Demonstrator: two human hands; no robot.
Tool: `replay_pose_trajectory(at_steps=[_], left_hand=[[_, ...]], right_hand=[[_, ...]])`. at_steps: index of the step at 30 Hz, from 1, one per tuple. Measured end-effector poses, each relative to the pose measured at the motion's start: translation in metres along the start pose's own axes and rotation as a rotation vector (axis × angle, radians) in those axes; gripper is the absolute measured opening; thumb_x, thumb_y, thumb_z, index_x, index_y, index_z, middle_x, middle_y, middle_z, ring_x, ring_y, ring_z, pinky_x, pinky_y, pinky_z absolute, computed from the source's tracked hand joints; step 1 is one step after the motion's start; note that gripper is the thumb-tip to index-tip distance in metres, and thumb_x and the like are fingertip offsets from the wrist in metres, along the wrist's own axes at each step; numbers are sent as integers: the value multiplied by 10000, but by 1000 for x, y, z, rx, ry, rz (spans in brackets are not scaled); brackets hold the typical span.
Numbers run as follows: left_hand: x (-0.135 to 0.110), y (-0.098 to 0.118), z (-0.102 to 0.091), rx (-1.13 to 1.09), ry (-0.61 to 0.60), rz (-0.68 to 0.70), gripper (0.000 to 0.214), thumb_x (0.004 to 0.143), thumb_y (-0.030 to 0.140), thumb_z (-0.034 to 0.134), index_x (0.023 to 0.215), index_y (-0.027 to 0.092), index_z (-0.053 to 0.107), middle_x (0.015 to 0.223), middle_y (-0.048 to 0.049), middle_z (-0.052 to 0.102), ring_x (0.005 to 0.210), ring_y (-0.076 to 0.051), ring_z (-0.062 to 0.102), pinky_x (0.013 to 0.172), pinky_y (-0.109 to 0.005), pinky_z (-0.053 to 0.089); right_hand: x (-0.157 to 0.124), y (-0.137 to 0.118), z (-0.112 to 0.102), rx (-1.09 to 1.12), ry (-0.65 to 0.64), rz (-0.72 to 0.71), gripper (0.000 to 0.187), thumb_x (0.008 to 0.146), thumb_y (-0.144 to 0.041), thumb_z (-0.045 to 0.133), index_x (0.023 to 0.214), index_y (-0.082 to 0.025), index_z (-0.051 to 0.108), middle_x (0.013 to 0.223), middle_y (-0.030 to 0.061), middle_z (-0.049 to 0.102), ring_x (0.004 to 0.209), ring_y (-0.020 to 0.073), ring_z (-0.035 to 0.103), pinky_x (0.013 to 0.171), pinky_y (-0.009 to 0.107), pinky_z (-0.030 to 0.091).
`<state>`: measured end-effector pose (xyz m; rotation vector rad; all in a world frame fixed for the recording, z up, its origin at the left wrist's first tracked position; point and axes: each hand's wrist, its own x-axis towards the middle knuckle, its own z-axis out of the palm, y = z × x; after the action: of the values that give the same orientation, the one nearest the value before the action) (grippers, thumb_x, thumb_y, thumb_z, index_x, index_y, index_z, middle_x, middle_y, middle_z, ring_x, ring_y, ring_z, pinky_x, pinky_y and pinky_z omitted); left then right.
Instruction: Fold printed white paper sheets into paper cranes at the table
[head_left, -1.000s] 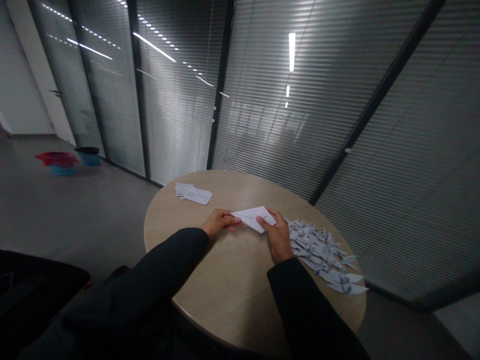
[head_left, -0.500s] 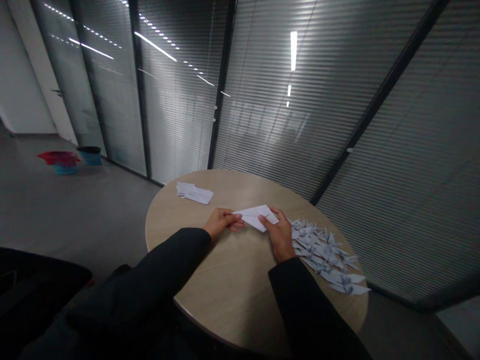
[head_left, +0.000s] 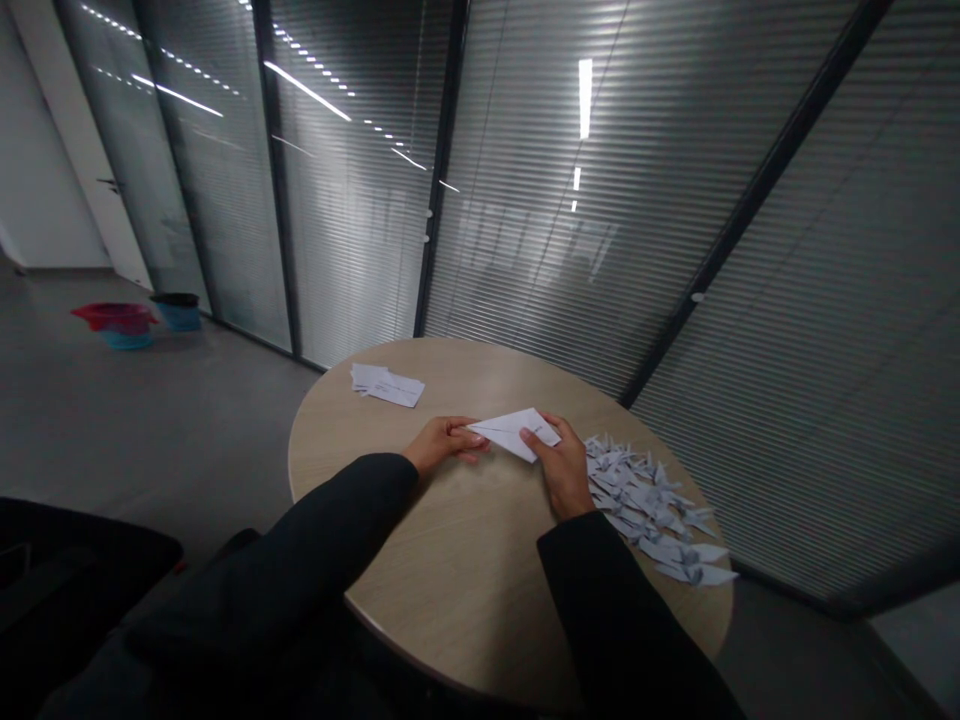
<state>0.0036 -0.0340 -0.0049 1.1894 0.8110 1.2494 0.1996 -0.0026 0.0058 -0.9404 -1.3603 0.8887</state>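
A kite-shaped piece of folded paper [head_left: 510,428], white with a line of dark print near its wide end, is held above the table between both hands. My left hand [head_left: 444,443] is closed at its narrow left point, thumb and fingers pinching there. At the wide right end, my right hand [head_left: 564,468] grips the paper with the thumb on top and the fingers behind. Just right of that hand lies a spread pile of folded paper cranes [head_left: 652,505].
The round wooden table [head_left: 450,545] bears a small stack of white paper slips [head_left: 388,385] at its far left. Glass partitions with blinds [head_left: 540,250] stand behind it. On the floor are a red-lined blue bin [head_left: 124,325] and a black-lined one [head_left: 178,311]; a dark chair [head_left: 82,560] is lower left.
Both hands keep their hold on the folded paper, and the left fingers have shifted slightly at its point. The view has moved a little.
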Motion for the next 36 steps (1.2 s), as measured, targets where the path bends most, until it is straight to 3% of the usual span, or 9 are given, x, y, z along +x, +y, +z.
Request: replay_pose_trajectory(at_steps=[2, 4, 7, 12, 22, 29, 36], left_hand=[[-1, 1, 1, -4, 15, 27, 629, 618, 214, 778, 1186, 102, 533, 886, -129, 707, 858, -229, 667, 695, -307, 544], [0, 2, 2, -14, 36, 42, 643, 667, 251, 744, 1245, 128, 490, 888, -116, 708, 818, -219, 676, 686, -315, 547], [1, 2, 4, -26, 56, 16, 448, 742, 369, 661, 1093, 97, 601, 915, -136, 701, 756, -199, 682, 650, -297, 543], [3, -2, 4, -11, 5, -84, 339, 698, 383, 697, 831, 73, 664, 793, -140, 711, 690, -175, 675, 660, -292, 527], [1, -6, -3, 35, -147, -144, 385, 631, 391, 748, 818, 66, 660, 864, -169, 701, 738, -180, 673, 663, -289, 522], [-2, -6, 7, 84, -260, -223, 428, 615, 406, 752, 855, 59, 681, 785, -152, 707, 672, -180, 670, 661, -292, 520], [-1, -11, 11, 51, -266, -290, 413, 560, 376, 791, 799, 55, 688, 725, -139, 706, 656, -184, 669, 688, -320, 511]], right_hand=[[-1, -2, 1, -9, -17, 8, 535, 580, -387, 745, 1040, -168, 580, 950, 69, 670, 819, 207, 624, 716, 331, 490], [-2, -3, 2, -23, -34, 8, 533, 578, -394, 745, 1033, -166, 584, 952, 71, 670, 821, 211, 622, 704, 329, 491], [-2, -3, 2, -41, -45, -7, 531, 581, -391, 743, 1033, -160, 586, 974, 79, 663, 835, 210, 617, 715, 330, 485], [1, 1, -1, -56, -53, -22, 518, 584, -390, 738, 1024, -160, 592, 962, 76, 662, 819, 202, 615, 727, 333, 478], [4, -3, -5, -148, -103, -77, 507, 592, -398, 716, 1020, -151, 601, 877, 65, 662, 738, 192, 593, 648, 306, 472], [-6, -15, 1, -251, -347, -111, 385, 620, -304, 685, 978, -175, 626, 839, 20, 651, 704, 166, 572, 632, 272, 450], [-11, -17, 5, -264, -342, -111, 428, 643, -272, 659, 1060, -196, 598, 802, 0, 632, 669, 148, 551, 590, 247, 429]])
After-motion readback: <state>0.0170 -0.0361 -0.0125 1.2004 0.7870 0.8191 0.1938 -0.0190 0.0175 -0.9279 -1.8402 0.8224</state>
